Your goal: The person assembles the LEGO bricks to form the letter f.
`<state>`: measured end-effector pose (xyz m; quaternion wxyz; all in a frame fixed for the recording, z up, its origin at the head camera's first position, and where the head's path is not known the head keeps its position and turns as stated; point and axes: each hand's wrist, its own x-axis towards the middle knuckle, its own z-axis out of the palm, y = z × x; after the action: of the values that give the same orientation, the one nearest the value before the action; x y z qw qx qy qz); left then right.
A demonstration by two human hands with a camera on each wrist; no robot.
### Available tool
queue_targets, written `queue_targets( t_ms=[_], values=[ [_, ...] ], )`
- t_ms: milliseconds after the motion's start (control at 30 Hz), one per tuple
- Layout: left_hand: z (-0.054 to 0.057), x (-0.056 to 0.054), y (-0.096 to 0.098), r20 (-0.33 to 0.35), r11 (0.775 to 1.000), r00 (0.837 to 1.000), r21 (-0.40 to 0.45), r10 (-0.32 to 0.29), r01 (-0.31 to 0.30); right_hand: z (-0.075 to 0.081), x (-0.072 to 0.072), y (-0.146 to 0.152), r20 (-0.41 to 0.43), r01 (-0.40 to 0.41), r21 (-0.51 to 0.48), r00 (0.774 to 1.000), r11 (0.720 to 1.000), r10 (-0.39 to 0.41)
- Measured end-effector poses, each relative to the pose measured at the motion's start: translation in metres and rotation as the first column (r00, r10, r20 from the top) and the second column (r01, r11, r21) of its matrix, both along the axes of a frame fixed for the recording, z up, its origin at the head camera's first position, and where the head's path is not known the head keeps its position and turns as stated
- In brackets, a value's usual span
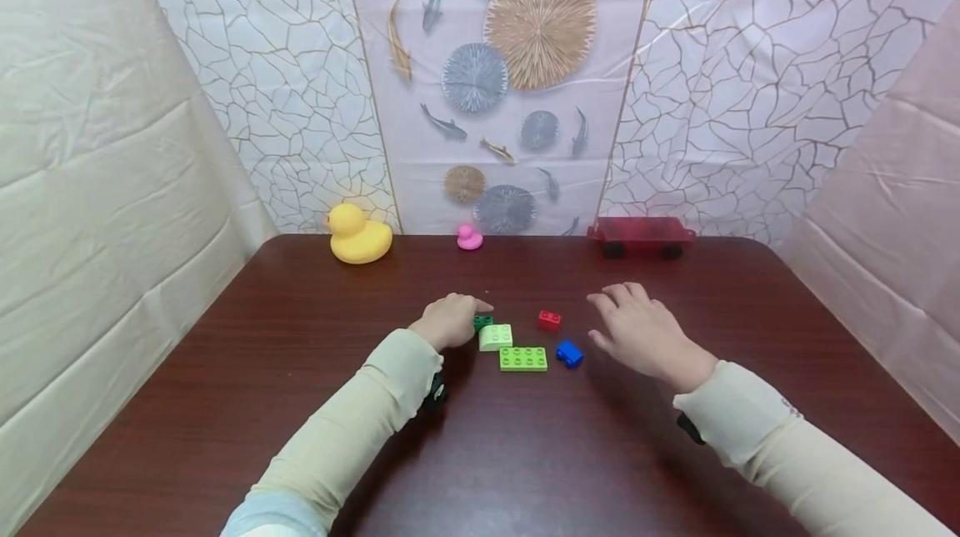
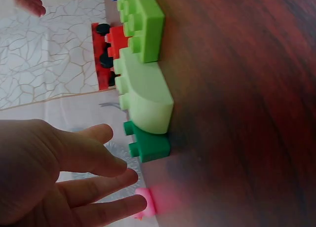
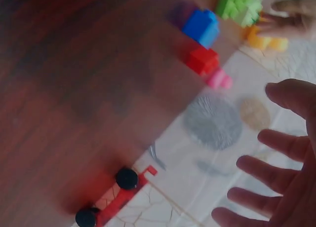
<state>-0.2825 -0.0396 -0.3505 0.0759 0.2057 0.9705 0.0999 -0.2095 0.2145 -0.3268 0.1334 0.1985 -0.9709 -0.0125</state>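
My left hand hovers beside a dark green brick, fingers extended and nothing held. Against that brick stands a pale green brick with a curved end. A lime green brick with two rows of studs lies just nearer me. To its right is a blue brick, turned at an angle, and farther back a small red brick. My right hand is above the table right of the blue brick, its fingers spread and holding nothing in the right wrist view.
Along the table's far edge sit a large yellow duck, a small pink duck and a red toy wagon with black wheels. The brown wooden table is bounded by hanging patterned cloth at the back and sides.
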Motion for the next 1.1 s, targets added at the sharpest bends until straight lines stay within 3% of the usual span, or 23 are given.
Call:
queue_targets(
  t_ms=[233, 367, 667, 1100],
  values=[
    [-0.005, -0.003, 0.005, -0.022, 0.999, 0.999, -0.029, -0.023, 0.022, -0.014, -0.005, -0.014, 0.067, -0.132, 0.079, 0.990, 0.988, 0.127],
    [-0.007, -0.003, 0.005, -0.034, 0.999, 0.999, -0.039, -0.032, 0.031, -0.017, -0.007, -0.021, 0.138, -0.172, 0.098, 0.978, 0.980, 0.158],
    [-0.008, 0.001, 0.004, -0.039, 0.999, 0.999, -0.033, -0.029, 0.028, -0.025, -0.013, -0.025, 0.279, -0.173, 0.059, 0.948, 0.983, 0.150],
    [-0.001, 0.014, 0.008, 0.011, 0.994, 0.995, -0.046, -0.100, 0.100, -0.027, -0.018, -0.024, 0.281, -0.183, 0.104, 0.948, 0.978, 0.148]
  ],
)
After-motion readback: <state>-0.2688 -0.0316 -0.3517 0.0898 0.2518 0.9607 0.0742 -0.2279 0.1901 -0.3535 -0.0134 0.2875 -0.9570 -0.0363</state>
